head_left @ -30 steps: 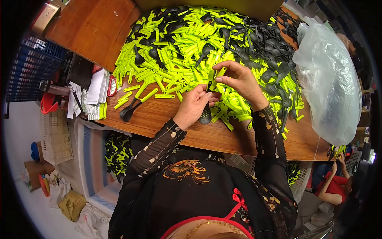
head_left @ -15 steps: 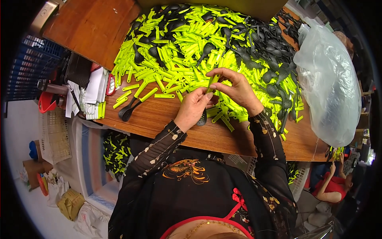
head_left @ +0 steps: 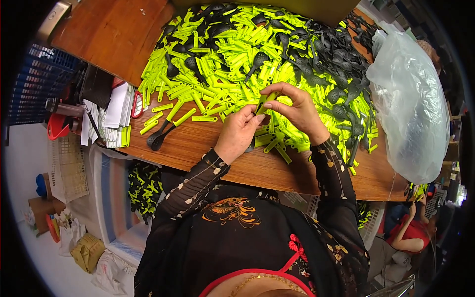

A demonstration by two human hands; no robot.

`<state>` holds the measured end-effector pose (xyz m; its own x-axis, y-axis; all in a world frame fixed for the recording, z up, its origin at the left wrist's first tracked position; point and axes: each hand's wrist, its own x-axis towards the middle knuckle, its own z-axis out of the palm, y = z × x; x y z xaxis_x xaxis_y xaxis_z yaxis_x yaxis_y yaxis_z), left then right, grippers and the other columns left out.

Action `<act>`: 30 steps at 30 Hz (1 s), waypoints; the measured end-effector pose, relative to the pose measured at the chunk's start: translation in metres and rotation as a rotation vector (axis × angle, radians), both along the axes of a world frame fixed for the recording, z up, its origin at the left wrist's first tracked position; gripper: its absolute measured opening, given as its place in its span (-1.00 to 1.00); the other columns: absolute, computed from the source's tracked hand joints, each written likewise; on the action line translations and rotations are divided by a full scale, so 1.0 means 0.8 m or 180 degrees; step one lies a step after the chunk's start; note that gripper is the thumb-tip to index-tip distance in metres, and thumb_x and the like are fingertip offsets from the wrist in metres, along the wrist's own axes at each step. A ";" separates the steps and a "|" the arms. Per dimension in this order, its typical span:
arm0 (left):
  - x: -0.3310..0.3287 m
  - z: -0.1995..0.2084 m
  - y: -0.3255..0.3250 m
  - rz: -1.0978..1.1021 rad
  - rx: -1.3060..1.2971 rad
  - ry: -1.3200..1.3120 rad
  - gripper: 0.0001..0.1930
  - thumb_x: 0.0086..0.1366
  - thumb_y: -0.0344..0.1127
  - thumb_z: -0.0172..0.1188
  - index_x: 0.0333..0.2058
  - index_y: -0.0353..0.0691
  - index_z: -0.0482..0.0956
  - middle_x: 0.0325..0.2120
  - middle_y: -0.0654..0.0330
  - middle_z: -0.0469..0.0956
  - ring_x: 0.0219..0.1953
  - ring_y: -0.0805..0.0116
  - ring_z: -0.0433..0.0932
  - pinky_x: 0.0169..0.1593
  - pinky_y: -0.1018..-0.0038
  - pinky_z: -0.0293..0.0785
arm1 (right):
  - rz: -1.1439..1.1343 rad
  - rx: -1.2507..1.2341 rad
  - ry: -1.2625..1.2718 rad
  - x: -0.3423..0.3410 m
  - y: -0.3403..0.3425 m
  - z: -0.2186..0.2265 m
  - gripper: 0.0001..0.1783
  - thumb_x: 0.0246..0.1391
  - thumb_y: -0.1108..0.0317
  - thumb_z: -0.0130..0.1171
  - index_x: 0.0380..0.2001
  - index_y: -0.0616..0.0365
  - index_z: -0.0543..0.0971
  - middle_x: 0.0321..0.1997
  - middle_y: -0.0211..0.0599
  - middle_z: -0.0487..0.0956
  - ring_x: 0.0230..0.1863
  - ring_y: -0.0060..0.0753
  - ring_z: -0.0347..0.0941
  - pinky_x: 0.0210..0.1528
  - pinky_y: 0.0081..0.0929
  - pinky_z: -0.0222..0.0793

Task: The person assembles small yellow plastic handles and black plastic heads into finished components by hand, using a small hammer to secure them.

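Over the front part of the table, both my hands meet at one utensil. My right hand [head_left: 300, 111] pinches a lime-green handle piece [head_left: 269, 98] between thumb and fingers. Just left of it, my left hand [head_left: 234, 133] is closed round the dark shaft below that piece. A black spoon head [head_left: 251, 145] shows partly under my left hand, apparently the lower end of the same utensil. My fingers hide the joint between shaft and handle. Two black spoons with green handles [head_left: 159, 138] lie crossed to the left of my hands.
A large heap of loose green handles [head_left: 217, 74] and black perforated spoon heads [head_left: 341, 54] covers the back of the table [head_left: 198, 157]. A clear plastic bag [head_left: 408, 104] bulges at the right. Papers [head_left: 118, 106] lie at the left edge. Another person [head_left: 410, 232] sits at far right.
My right hand has shifted slightly right, and the green handle piece leans further to the right. My left hand has moved a little left and covers more of the spoon head.
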<state>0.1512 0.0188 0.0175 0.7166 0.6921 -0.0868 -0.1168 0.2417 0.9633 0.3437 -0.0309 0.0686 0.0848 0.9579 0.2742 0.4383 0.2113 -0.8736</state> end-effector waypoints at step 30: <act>-0.091 0.015 0.021 -0.0054 0.0936 0.1282 -0.79 0.49 -0.36 0.12 -0.05 -0.38 0.60 -0.34 0.14 0.74 -0.29 0.47 0.69 -0.17 0.51 0.57 | 0.0493 -0.0832 0.0536 -0.023 0.012 -0.029 -0.66 0.31 0.30 0.25 0.11 0.12 0.63 0.05 -0.37 0.70 0.10 -0.45 0.58 0.20 -0.38 0.46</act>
